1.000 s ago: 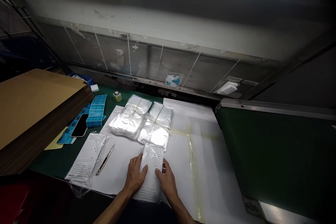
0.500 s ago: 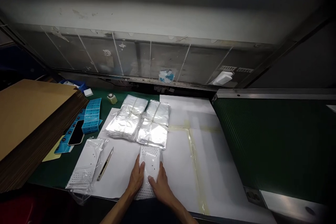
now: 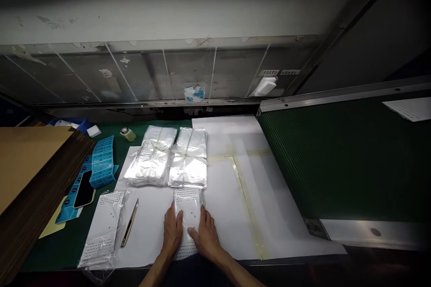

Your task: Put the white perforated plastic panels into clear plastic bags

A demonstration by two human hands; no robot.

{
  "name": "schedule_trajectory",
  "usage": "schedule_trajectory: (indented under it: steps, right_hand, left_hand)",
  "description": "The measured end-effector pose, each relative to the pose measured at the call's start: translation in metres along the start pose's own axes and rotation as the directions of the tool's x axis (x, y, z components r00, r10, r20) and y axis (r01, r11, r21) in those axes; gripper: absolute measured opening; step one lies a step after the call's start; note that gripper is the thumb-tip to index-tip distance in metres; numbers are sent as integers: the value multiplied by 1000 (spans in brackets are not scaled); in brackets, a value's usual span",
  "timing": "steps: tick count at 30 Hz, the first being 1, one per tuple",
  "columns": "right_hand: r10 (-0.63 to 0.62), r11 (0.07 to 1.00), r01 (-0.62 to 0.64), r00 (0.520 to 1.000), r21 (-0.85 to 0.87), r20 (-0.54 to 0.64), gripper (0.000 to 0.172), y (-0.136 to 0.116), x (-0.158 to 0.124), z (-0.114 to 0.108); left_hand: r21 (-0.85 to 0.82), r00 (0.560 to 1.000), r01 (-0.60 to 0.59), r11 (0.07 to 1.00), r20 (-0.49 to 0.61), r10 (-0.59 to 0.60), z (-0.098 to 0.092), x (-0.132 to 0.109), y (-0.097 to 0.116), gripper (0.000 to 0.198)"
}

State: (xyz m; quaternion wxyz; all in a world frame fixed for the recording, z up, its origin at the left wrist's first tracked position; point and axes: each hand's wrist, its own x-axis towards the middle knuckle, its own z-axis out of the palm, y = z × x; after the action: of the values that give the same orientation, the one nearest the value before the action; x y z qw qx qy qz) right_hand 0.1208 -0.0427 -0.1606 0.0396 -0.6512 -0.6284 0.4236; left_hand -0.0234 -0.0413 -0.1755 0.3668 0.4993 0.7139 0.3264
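A white perforated panel in a clear plastic bag (image 3: 187, 208) lies on the white paper sheet (image 3: 229, 197) near the front edge. My left hand (image 3: 173, 233) rests along its left side and my right hand (image 3: 206, 235) along its right side, both with fingers flat and pressing on the bag. Just beyond the panel lie two tied bundles of clear plastic bags (image 3: 168, 161).
A second bagged white panel (image 3: 104, 226) and a slim knife (image 3: 129, 223) lie to the left. Further left are blue label strips (image 3: 101, 166), a black phone (image 3: 84, 190) and a cardboard stack (image 3: 30, 179). A green conveyor belt (image 3: 336, 157) with a white panel (image 3: 409, 108) runs at right.
My view has swung to the right, so the conveyor shows more. My hands have drawn closer together on the bagged panel, sliding toward its sides.
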Motion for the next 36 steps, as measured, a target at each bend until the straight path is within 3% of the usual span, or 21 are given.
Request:
schedule_trajectory:
  steps: [36]
  right_hand:
    - [-12, 1000, 12, 1000, 9, 2, 82, 3, 0, 0]
  left_hand:
    - [13, 998, 57, 998, -1, -57, 0, -2, 2, 47]
